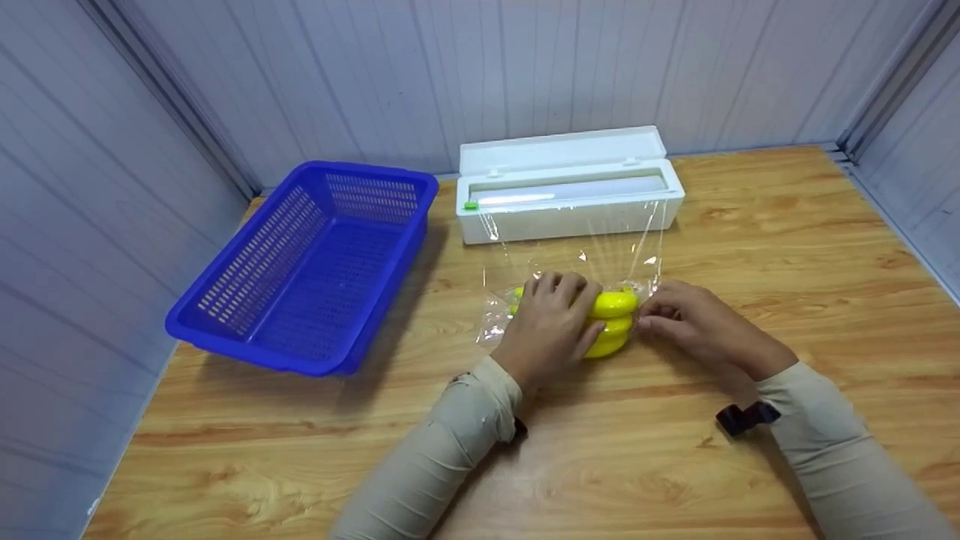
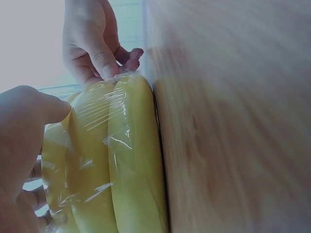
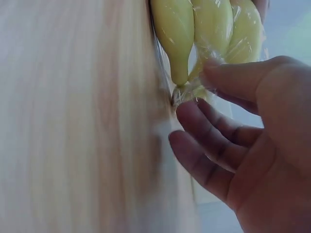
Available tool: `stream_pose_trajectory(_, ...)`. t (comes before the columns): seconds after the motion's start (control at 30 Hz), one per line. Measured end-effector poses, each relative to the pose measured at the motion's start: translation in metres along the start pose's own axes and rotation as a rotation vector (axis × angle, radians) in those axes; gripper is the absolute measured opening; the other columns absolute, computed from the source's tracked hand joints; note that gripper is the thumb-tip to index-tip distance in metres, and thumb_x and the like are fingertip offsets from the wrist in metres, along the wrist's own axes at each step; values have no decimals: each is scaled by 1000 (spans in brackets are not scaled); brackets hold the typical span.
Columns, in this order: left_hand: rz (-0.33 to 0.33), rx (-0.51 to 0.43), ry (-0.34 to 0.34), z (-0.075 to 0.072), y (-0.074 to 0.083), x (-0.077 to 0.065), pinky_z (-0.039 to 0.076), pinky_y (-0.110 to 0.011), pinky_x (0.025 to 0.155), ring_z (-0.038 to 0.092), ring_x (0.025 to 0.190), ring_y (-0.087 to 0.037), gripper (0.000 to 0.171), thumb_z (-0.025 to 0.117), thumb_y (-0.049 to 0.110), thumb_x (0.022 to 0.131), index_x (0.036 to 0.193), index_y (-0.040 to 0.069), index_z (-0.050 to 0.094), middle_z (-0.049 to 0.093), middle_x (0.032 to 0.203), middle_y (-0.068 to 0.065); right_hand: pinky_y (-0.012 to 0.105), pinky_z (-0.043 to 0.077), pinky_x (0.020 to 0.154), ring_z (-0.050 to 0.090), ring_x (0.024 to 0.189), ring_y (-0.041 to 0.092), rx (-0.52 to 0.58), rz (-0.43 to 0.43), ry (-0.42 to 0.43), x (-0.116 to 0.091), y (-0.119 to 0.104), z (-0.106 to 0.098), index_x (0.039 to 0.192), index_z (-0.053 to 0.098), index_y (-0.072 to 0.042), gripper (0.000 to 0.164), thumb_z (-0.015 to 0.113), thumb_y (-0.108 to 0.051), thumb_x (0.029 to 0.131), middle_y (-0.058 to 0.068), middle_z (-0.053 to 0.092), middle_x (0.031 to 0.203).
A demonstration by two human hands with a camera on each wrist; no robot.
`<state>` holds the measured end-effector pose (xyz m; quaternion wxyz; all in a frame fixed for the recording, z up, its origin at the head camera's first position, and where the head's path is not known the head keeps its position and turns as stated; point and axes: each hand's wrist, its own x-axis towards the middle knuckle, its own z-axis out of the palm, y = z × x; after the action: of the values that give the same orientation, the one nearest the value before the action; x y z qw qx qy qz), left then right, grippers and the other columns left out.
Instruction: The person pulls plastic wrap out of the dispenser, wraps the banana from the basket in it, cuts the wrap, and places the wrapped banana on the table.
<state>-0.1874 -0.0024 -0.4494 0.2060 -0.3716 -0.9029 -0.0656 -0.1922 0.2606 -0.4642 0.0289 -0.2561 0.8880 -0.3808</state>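
Note:
A bunch of yellow bananas [image 1: 611,330] lies on the table, covered by clear cling film [image 1: 577,259] that runs back to a white dispenser box [image 1: 574,217]. My left hand [image 1: 551,322] grips the bunch from above, its thumb [image 2: 51,107] on the near side in the left wrist view. At the right end of the bananas, my right hand [image 1: 694,322] pinches a gathered bit of film between thumb and fingers. The right wrist view shows this film [image 3: 187,94] bunched just past the banana's narrow end, with the other fingers loosely bent below.
The dispenser's lid [image 1: 562,150] stands raised, and a film roll [image 1: 574,190] lies inside. A blue plastic basket [image 1: 360,300] with slotted sides stands at the left. Panelled walls [image 1: 562,67] close off the back and sides of the wooden table [image 1: 615,465].

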Motion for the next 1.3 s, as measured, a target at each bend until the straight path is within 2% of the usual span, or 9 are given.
stream_pose_trajectory(0.17,7,-8,5,1,0,1,41,-38,91,48,107,-23,41,53,43,101,131,14,54,54,120,-3,29,55,73,60,88,24,255,127,-18,0,1,1,92,70,-1,16,64,-15,99,12,58,100)
stream_pose_trajectory(0.27,17,-8,14,1,-1,2,41,-38,89,48,105,-23,40,53,42,101,129,14,55,54,119,-3,33,58,78,64,92,25,400,211,4,0,-1,4,95,70,5,17,65,-11,97,17,63,103)
stream_pose_trajectory(0.47,35,-15,23,1,0,5,41,-37,89,49,106,-22,40,53,42,101,130,14,56,55,119,-3,33,58,78,68,85,21,537,308,127,2,-3,6,101,62,8,20,71,-6,91,17,66,100)
stream_pose_trajectory(0.6,41,-12,21,1,1,7,41,-37,89,49,106,-22,41,53,43,101,131,14,56,55,119,-3,31,59,72,69,80,21,563,359,169,2,-2,7,103,56,7,29,76,-9,89,13,63,101)
stream_pose_trajectory(0.67,43,-13,17,1,1,8,41,-37,90,49,107,-22,41,52,43,102,131,15,56,55,119,-2,29,57,65,68,74,20,554,382,184,2,-2,8,103,55,6,32,77,-13,89,11,65,97)
stream_pose_trajectory(0.83,41,-30,8,1,0,7,41,-37,91,49,107,-22,40,52,43,102,131,15,55,55,119,-2,28,55,58,66,68,18,497,393,201,2,-6,14,101,58,6,27,74,-13,91,12,68,88)
stream_pose_trajectory(0.97,23,-53,10,1,-3,5,40,-38,91,49,107,-22,39,53,42,101,130,16,55,54,119,-2,30,56,56,65,67,19,390,431,153,3,-9,16,99,60,3,23,68,-18,96,14,69,84)
stream_pose_trajectory(1.1,13,-74,20,2,-6,2,39,-38,92,48,108,-22,38,54,41,101,130,16,55,54,119,-2,31,54,52,64,65,18,339,465,50,6,-11,17,93,65,2,32,58,-28,102,12,69,82)
stream_pose_trajectory(1.3,4,-82,32,4,-7,-1,40,-39,91,48,108,-23,40,54,41,101,132,16,55,54,121,-3,32,58,60,69,70,20,505,435,-15,7,-11,17,99,69,8,36,56,-25,103,19,72,90)
